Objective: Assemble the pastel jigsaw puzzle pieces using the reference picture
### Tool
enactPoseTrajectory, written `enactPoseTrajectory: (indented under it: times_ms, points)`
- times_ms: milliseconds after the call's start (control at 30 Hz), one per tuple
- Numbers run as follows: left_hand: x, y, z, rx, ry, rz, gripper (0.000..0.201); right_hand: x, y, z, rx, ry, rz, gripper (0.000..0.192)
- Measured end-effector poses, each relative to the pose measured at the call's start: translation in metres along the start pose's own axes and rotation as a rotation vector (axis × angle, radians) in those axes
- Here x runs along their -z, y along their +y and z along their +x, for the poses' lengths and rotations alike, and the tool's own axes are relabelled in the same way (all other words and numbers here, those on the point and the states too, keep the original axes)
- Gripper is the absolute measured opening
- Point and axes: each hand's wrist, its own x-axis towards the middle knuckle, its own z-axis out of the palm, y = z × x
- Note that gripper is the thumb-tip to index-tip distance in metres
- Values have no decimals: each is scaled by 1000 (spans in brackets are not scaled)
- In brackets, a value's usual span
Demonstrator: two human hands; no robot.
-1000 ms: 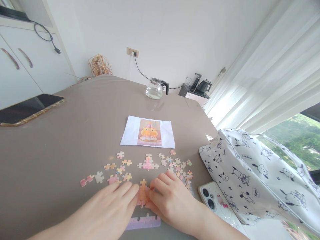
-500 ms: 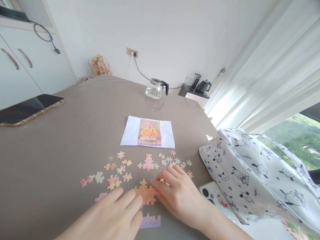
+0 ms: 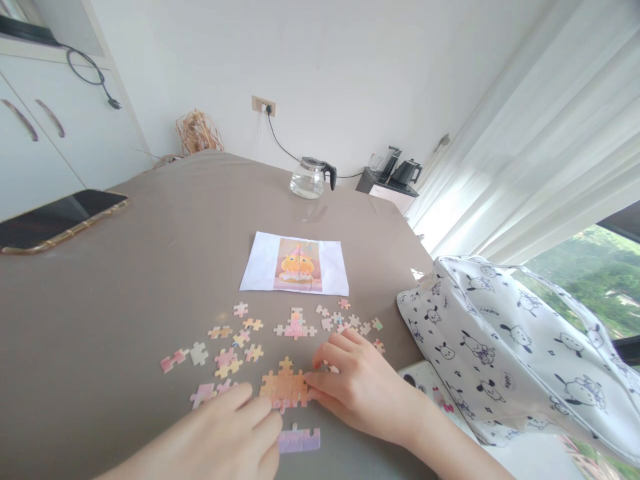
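Note:
My right hand (image 3: 353, 383) has its fingers bent and pressed together, the thumb and index tips at the right edge of the joined orange puzzle section (image 3: 283, 385). Curled with the fingers together, my left hand (image 3: 235, 437) is just below that section's left side; its fingertips are hidden. A joined purple puzzle strip (image 3: 300, 440) lies below the orange section, partly behind my left hand. Farther up is a joined pink puzzle section (image 3: 295, 327). Loose yellow and pink pieces (image 3: 227, 362) lie to the left, and pale pieces (image 3: 354, 321) lie beyond my right hand.
A creased paper with a printed picture (image 3: 255, 263) lies beyond the pieces. Farther back stands a glass pot (image 3: 307, 183) of clear liquid. A dark phone (image 3: 55, 220) rests at left. On the right are a patterned white bag (image 3: 480, 347) and a white phone (image 3: 435, 393).
My left hand has drawn back down and left, uncovering the orange section's left side and pink pieces. My right hand has shifted slightly right and stays at the orange section's edge.

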Motion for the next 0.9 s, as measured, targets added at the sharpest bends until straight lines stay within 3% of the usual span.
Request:
enactPoseTrajectory:
  times_ms: [100, 267, 367, 667, 800, 900]
  points:
    - [11, -11, 7, 59, 14, 39, 6, 1, -2, 0, 71, -73, 24, 20]
    - [13, -11, 9, 93, -83, -32, 31, 4, -8, 3, 92, -191, -14, 26]
    - [11, -8, 10, 133, -111, -51, 29, 3, -9, 3, 97, -197, -27, 26]
    - [20, -30, 17, 27, 110, -32, 30, 2, -6, 5, 115, -113, -11, 25]
    - [21, -40, 24, 115, 222, -81, 23, 7, -6, 1, 69, -84, -49, 23]
    - [13, -40, 28, 164, 264, -159, 38, 8, -9, -5, 44, -35, -64, 21]
